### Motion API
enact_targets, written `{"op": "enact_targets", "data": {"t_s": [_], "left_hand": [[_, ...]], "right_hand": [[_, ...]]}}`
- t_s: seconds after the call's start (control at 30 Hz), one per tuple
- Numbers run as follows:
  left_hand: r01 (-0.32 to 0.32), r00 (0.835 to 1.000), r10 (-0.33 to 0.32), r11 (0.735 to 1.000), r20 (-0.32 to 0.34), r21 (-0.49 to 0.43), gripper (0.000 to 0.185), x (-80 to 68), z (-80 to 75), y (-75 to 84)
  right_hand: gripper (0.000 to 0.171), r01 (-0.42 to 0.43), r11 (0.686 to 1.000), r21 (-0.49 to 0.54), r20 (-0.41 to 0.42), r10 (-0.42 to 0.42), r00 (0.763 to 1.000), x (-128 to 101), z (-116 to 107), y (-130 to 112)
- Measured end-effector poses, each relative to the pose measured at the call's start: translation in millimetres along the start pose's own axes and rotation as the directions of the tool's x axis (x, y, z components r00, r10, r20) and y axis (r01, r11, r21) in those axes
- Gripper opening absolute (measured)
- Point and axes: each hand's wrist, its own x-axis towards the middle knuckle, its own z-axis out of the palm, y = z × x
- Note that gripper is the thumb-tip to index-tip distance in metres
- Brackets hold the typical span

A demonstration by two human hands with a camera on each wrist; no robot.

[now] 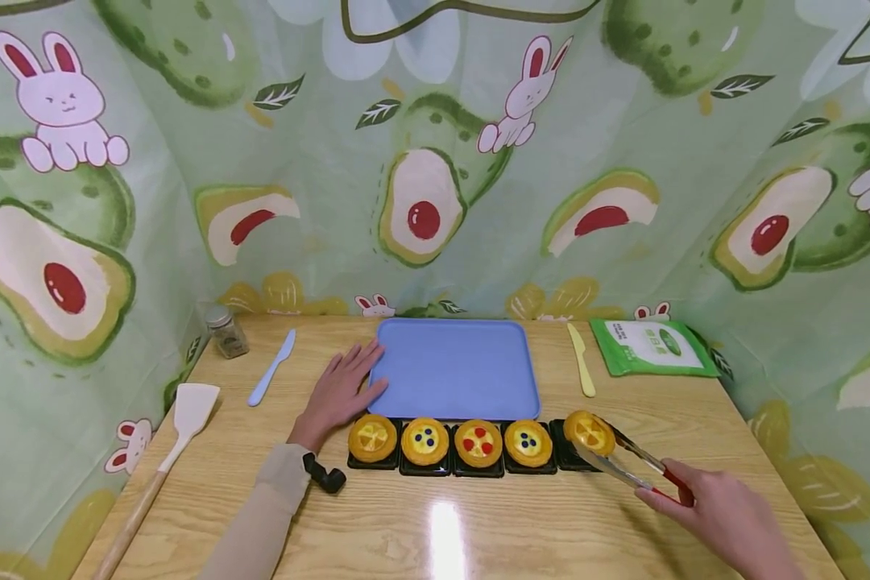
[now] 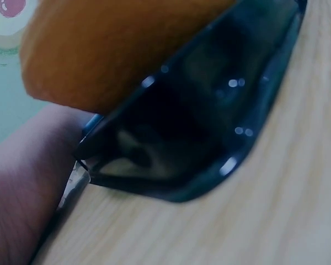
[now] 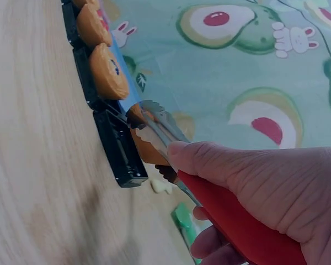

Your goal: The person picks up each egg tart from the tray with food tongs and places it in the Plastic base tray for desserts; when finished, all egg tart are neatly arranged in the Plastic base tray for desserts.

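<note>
My right hand (image 1: 728, 507) grips red-handled metal tongs (image 3: 237, 221). Between the tongs' tips is the rightmost egg tart (image 1: 589, 428), tilted and raised off its black plastic holder (image 3: 118, 152). My left hand (image 1: 341, 387) lies with straight fingers at the left edge of a blue tray (image 1: 453, 366), fingertips touching its rim. Just below that hand sits the leftmost tart (image 1: 373, 437) in its own holder. Up close in the left wrist view, a black holder (image 2: 182, 138) with a tart's brown side (image 2: 99, 55) covers much of my left hand.
Between the end tarts stand a red-dotted tart (image 1: 478, 443) and two blue-dotted ones. A blue knife (image 1: 272, 369), spice jar (image 1: 227, 331) and long spatula (image 1: 161, 475) lie left. A yellow knife (image 1: 582, 360) and green packet (image 1: 652, 348) lie right. Patterned cloth encloses the table.
</note>
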Motion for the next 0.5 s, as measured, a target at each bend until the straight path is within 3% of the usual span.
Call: {"op": "enact_targets", "data": {"t_s": [0.5], "left_hand": [[0.005, 1.000, -0.005, 1.000, 0.006, -0.001, 0.074, 0.0, 1.2, -0.8]], "right_hand": [[0.052, -0.007, 1.000, 0.006, 0.014, 0.007, 1.000, -0.5, 8.8, 1.4]]}}
